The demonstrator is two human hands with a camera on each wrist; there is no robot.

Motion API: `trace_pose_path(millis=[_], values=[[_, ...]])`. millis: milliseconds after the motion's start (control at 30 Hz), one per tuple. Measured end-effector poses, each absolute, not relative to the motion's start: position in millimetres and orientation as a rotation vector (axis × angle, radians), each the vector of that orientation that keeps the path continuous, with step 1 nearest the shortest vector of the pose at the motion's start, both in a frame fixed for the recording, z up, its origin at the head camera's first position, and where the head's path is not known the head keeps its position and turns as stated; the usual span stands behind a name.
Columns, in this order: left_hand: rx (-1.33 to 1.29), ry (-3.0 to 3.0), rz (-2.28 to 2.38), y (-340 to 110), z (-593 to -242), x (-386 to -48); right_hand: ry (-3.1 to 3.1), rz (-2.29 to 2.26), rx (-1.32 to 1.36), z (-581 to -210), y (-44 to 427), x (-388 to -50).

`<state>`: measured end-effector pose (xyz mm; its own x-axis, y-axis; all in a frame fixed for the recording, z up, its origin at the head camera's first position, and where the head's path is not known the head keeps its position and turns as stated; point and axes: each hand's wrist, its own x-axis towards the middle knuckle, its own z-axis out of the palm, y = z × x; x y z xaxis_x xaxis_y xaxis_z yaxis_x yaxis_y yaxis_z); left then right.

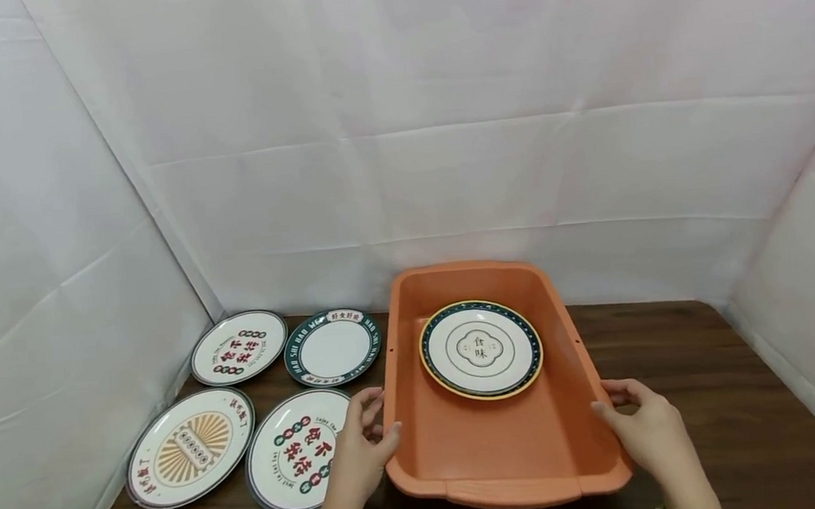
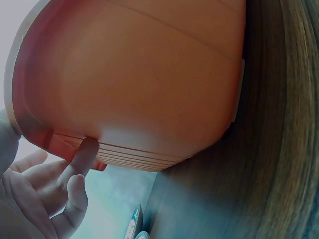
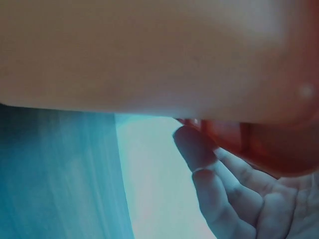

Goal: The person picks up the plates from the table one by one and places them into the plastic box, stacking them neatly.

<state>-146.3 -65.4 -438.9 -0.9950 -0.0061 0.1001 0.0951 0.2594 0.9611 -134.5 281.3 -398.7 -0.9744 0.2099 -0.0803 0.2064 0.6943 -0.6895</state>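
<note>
Tub (image 2: 134, 74); plate (image 1: 481, 349) w/in: head cam only

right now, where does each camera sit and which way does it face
Head: worn on the head, facing forward and down into the orange tub; left hand, right hand and both forearms show.
Left wrist: on that wrist, facing the tub's outside and the wooden tabletop; left hand shows.
Right wrist: on that wrist, facing the tub's outside up close; right hand partly shows.
Shared: head and left wrist both show tub, tabletop and left hand.

“食味” on the yellow-rimmed plate (image 1: 481, 352)
</note>
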Motion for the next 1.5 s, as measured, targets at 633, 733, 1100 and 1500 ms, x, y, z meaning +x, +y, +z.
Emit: trace_pose_path(millis=[633,733,1100,1500], values=[[-0.018,-2.441,-1.817,-71.2,-441.0,-140.9,-2.939,1.161,-0.355,-402.9,280.8,-140.0],[-0.013,-2.428,-1.822,-71.5,-440.7,-139.7,-2.938,1.160,-0.356,-402.3,279.0,-140.6],[-0.096,-2.429,-1.790,-64.7,-440.7,-146.8,-2.910,1.185,-0.465,-402.3,285.4,-139.1],[-0.170,-2.464,-1.683,-68.7,-438.2,-146.7,-2.882,1.163,-0.476,-404.0,281.2,-138.2]])
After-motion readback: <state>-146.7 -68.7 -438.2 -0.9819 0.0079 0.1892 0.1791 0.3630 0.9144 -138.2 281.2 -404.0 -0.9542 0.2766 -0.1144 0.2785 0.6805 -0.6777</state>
